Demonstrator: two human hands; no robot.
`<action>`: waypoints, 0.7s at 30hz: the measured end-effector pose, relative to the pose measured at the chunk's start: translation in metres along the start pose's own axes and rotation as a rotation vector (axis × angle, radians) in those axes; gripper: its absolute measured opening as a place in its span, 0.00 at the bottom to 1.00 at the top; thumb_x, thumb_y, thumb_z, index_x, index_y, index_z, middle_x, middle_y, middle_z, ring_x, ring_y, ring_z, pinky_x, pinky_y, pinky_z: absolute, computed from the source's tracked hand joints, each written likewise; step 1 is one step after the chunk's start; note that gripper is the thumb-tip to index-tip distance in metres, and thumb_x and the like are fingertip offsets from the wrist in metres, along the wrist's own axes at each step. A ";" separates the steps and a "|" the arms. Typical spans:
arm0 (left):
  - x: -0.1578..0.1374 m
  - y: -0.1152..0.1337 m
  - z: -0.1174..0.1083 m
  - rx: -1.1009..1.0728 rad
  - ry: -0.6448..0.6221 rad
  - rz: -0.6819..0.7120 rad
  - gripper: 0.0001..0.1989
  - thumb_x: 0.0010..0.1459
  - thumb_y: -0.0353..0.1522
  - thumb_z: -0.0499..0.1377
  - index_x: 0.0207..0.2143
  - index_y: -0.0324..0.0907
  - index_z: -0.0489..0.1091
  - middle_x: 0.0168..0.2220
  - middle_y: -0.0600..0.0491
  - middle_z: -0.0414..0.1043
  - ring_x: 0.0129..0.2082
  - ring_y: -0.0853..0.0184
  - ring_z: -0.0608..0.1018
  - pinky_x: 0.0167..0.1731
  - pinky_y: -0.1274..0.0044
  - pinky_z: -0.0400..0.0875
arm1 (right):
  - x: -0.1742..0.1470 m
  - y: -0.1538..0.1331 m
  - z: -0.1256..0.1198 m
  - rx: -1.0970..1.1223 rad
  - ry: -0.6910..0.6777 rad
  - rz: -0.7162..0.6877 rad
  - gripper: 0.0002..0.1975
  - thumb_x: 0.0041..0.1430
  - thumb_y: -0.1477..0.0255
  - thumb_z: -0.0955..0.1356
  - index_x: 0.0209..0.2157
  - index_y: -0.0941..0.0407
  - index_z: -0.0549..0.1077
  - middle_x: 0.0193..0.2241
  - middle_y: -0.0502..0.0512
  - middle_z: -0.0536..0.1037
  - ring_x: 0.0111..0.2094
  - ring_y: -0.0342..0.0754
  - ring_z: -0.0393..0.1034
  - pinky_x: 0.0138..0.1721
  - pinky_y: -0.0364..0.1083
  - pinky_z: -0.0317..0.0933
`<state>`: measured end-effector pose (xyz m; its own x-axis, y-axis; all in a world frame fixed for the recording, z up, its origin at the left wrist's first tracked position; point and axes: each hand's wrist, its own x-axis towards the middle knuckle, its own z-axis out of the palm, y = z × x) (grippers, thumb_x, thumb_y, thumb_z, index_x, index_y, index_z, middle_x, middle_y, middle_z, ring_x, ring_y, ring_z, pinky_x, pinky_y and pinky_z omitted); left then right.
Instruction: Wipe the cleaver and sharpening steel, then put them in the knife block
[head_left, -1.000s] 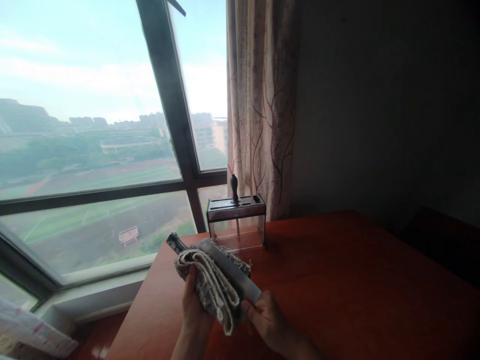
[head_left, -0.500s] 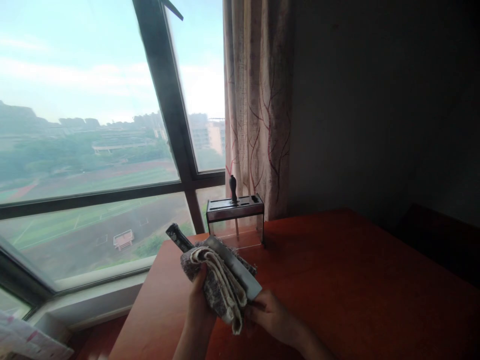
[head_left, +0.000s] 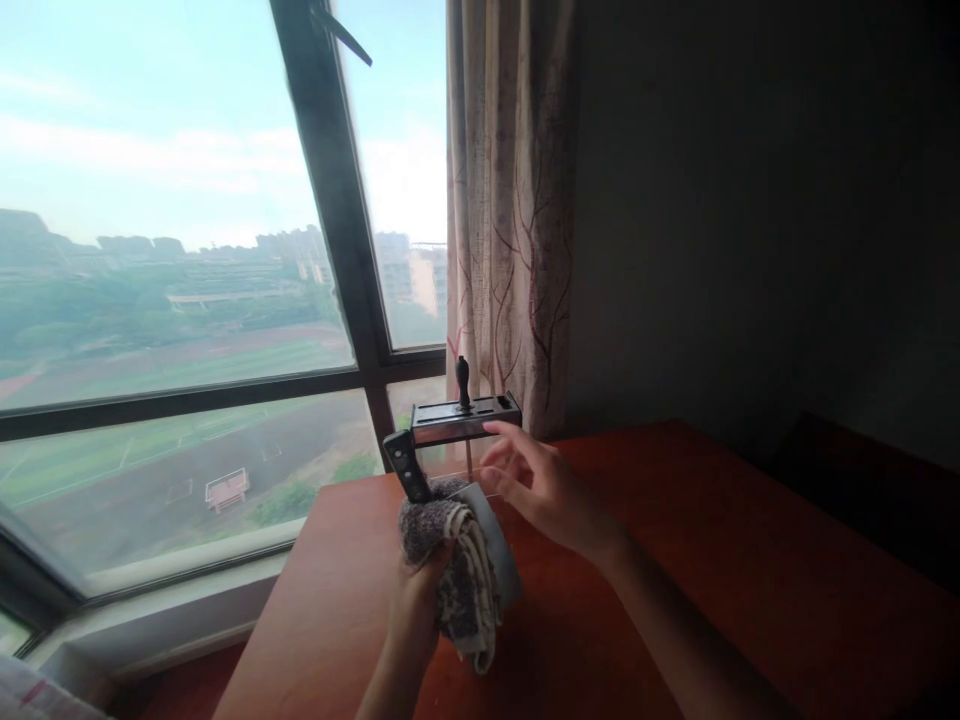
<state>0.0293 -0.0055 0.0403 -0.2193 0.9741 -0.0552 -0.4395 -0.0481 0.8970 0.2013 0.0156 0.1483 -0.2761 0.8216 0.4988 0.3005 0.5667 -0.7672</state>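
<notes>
My left hand is closed around a folded grey towel, its thumb pressed on the near side. Within the towel's folds sits a cleaver, its broad blade sticking out to the right and its black riveted handle pointing up and left. My right hand is raised just above and right of the blade, fingers apart and partly curled, touching nothing that I can see. Behind both hands stands a knife block with clear sides and a slotted dark top; a black-handled tool stands upright in it.
The reddish-brown table stretches out to the right under my hands. A large window with dark frames is at the left, above a pale sill. A patterned curtain hangs behind the knife block.
My right hand has left the towel and the blade's lower end and risen towards the knife block. My left hand has turned the towel and cleaver more upright and slightly right.
</notes>
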 end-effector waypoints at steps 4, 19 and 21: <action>0.007 -0.009 -0.006 0.144 -0.036 0.030 0.19 0.38 0.36 0.69 0.33 0.36 0.75 0.30 0.48 0.79 0.30 0.57 0.79 0.31 0.73 0.73 | 0.033 -0.030 0.031 -0.313 -0.066 -0.056 0.40 0.56 0.57 0.67 0.64 0.52 0.45 0.46 0.59 0.74 0.32 0.47 0.72 0.39 0.49 0.63; 0.008 -0.010 -0.004 0.294 -0.042 0.163 0.13 0.33 0.31 0.68 0.27 0.40 0.76 0.25 0.52 0.77 0.29 0.56 0.77 0.30 0.73 0.72 | 0.056 -0.037 0.044 -0.531 -0.049 -0.160 0.17 0.61 0.65 0.63 0.51 0.53 0.59 0.29 0.50 0.75 0.31 0.50 0.73 0.32 0.43 0.59; 0.013 -0.015 -0.006 0.318 -0.082 0.146 0.12 0.33 0.31 0.68 0.25 0.40 0.75 0.23 0.52 0.77 0.27 0.57 0.76 0.28 0.73 0.71 | 0.065 -0.042 0.033 -0.488 0.035 -0.178 0.17 0.61 0.65 0.62 0.50 0.52 0.59 0.28 0.49 0.73 0.30 0.48 0.72 0.32 0.43 0.59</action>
<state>0.0276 0.0063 0.0233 -0.1839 0.9770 0.1076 -0.1123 -0.1296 0.9852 0.1408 0.0429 0.1995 -0.3336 0.7070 0.6235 0.6445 0.6538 -0.3965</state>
